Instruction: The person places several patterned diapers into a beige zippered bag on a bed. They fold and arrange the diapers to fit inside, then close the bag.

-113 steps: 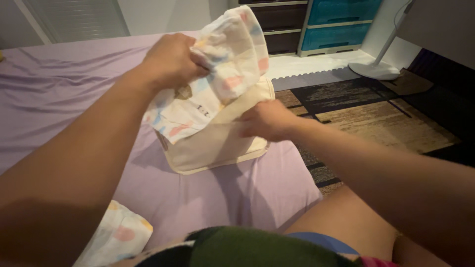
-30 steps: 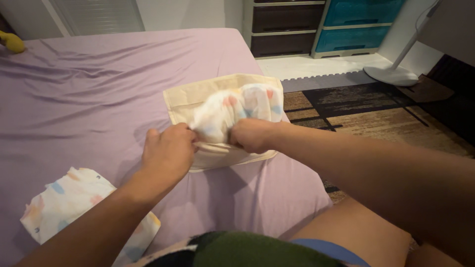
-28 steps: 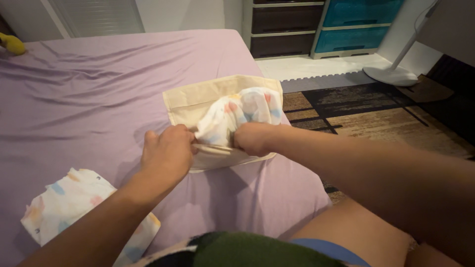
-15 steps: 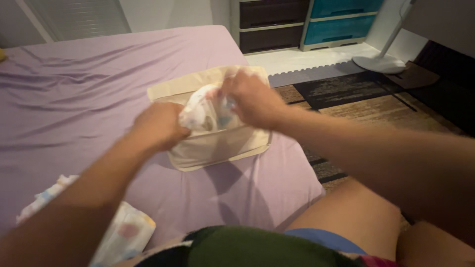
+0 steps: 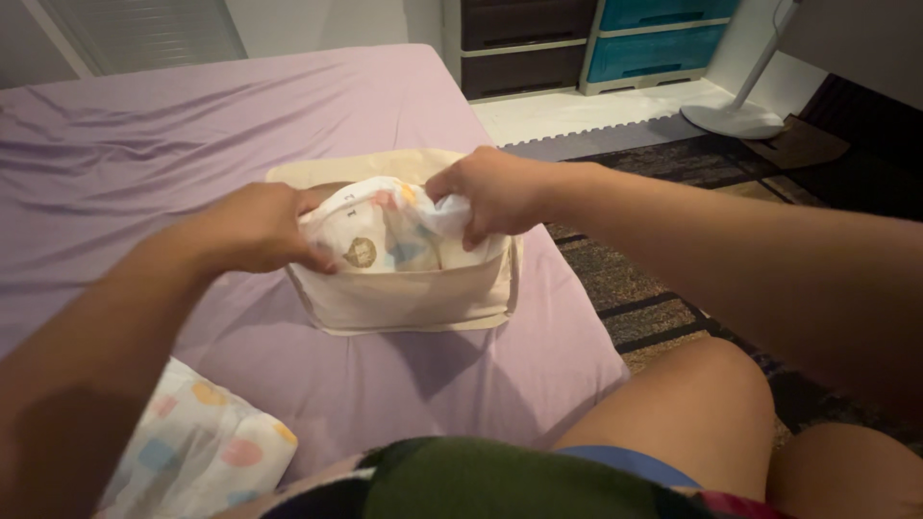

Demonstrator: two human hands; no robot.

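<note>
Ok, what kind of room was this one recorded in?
Most likely a bedroom at home: a bed with a purple sheet, plastic drawer units against the wall, and a patterned rug on the floor beside the bed.

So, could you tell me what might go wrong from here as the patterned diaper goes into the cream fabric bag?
1. The diaper is bunched at the mouth of the bag; it may jam or crumple rather than sit flat.
2. The bag is soft and stands on a wrinkled purple sheet, held only by the left hand and the right hand; it could tip or collapse.
3. The bag stands near the bed's edge, so it might slide toward the rug.
</note>
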